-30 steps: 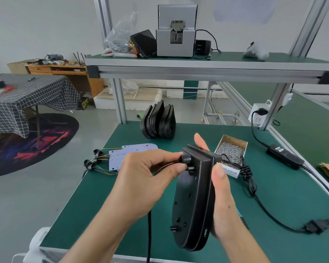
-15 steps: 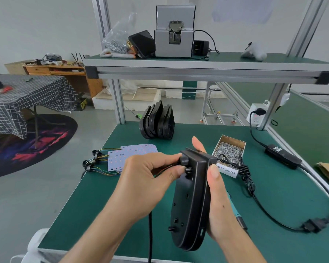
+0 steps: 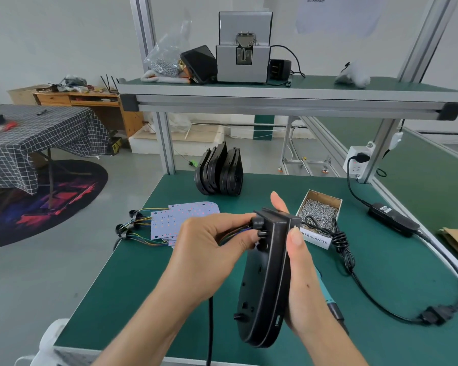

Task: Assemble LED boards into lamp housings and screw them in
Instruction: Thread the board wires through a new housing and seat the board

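Note:
I hold a black lamp housing [image 3: 266, 281] on edge above the green bench. My right hand [image 3: 299, 270] grips its right side, thumb on the rim and fingers behind. My left hand [image 3: 209, 254] pinches a black cable grommet [image 3: 258, 225] with coloured wires at the housing's top left corner. Several white LED boards [image 3: 185, 217] with wired grommets lie flat on the bench to the left. A stack of black housings [image 3: 220, 171] stands upright at the back. A cardboard box of screws [image 3: 319, 211] sits right of the held housing.
An electric screwdriver [image 3: 333, 310] lies under my right wrist, its black cable [image 3: 341, 241] coiling toward a power adapter [image 3: 393, 220] at the right. The green bench [image 3: 132, 286] edge is near me. An overhead shelf [image 3: 288, 97] carries a screw feeder machine [image 3: 243, 48].
The held housing and both hands sit slightly lower and closer to me than a second ago. My left fingers keep working the grommet at the housing's top corner.

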